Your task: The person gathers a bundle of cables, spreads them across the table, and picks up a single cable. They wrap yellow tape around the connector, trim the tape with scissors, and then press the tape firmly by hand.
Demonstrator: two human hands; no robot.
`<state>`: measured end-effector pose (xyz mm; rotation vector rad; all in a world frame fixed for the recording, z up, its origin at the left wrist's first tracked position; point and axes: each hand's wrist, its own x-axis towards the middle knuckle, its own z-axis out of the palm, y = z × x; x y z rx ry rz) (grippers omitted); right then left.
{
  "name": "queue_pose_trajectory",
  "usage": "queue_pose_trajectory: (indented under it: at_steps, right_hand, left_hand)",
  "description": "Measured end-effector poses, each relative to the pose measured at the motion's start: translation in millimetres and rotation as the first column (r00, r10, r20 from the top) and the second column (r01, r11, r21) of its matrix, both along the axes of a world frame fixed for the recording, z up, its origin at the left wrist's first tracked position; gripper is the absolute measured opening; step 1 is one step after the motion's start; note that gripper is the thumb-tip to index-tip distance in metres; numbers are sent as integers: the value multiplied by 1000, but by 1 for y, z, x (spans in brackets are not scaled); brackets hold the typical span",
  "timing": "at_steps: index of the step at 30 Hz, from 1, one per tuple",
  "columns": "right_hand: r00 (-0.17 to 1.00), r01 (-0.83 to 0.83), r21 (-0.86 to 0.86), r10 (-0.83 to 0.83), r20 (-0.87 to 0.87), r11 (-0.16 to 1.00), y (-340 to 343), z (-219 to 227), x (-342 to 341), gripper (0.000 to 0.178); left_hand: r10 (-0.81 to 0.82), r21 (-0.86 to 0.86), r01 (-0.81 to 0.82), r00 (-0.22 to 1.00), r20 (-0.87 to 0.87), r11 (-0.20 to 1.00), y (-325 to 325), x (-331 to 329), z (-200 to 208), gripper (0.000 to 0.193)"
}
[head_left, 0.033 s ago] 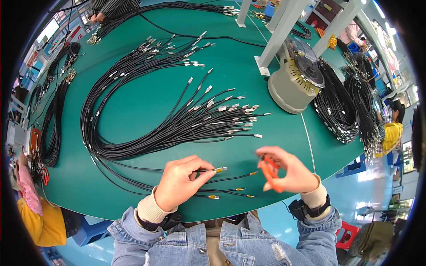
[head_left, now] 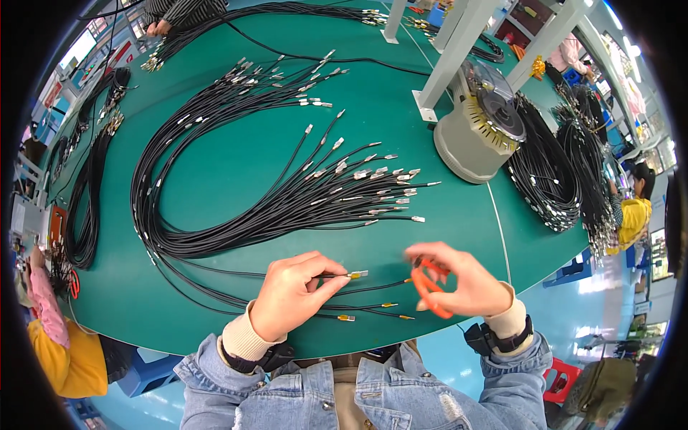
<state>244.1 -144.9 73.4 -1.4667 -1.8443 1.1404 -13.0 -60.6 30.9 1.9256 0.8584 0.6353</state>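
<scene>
One black cable [head_left: 337, 275] lies pinched in the left hand [head_left: 290, 295] near the green table's [head_left: 215, 172] front edge, while the right hand [head_left: 459, 279] grips orange scissors [head_left: 428, 287] (keep the terminal steady, I'd judge).

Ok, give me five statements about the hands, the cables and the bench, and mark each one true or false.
1. The left hand pinches a black cable near its metal tip. True.
2. The right hand holds a blue screwdriver. False: it holds an orange tool.
3. The table top is green. True.
4. The big cable bundle is coiled inside a box. False: it lies looped on the table.
5. A grey round machine stands beyond the right hand. True.
</scene>
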Motion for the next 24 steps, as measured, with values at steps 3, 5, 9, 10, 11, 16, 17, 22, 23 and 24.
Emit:
queue_pose_trajectory:
  at_steps: [3,5,9,10,11,16,17,22,23,24]
  right_hand:
    - [986,-84,171,57,157,982,9,-8,-15,51]
    - [969,-131,247,71,238,960,13,-9,-18,51]
    - [946,-264,213,209,246,941,24,-7,-19,49]
    - [938,-300,199,251,239,933,26,-7,-19,47]
    - [928,-336,186,292,230,923,28,-6,-19,44]
    - [880,-434,121,391,269,893,33,-2,-17,44]
    - [880,-434,120,392,267,893,33,-3,-17,44]
    - [895,-439,76,429,121,895,36,-9,-15,38]
    - [899,-434,54,430,81,899,37,-10,-15,38]
    - [902,-430,33,429,40,902,37,-11,-15,38]
  left_hand:
    - [-10,16,10,1000,16,1000,-1,-2,-3,8]
    - [-20,5,20,1000,22,1000,-1,-2,-4,10]
    - [-36,8,36,999,15,999,-2,-5,-4,13]
    - [-41,13,41,999,10,999,-2,-5,-5,13]
    - [-40,10,40,999,10,999,-2,-5,-5,13]
    - [-40,57,38,999,32,998,-1,-6,-8,17]
    - [-54,90,50,998,37,995,0,-7,-8,19]
    - [-76,195,58,993,87,979,1,-9,-11,24]
    - [-74,196,56,994,86,979,1,-10,-12,24]
    - [-71,206,51,993,93,977,1,-10,-12,24]
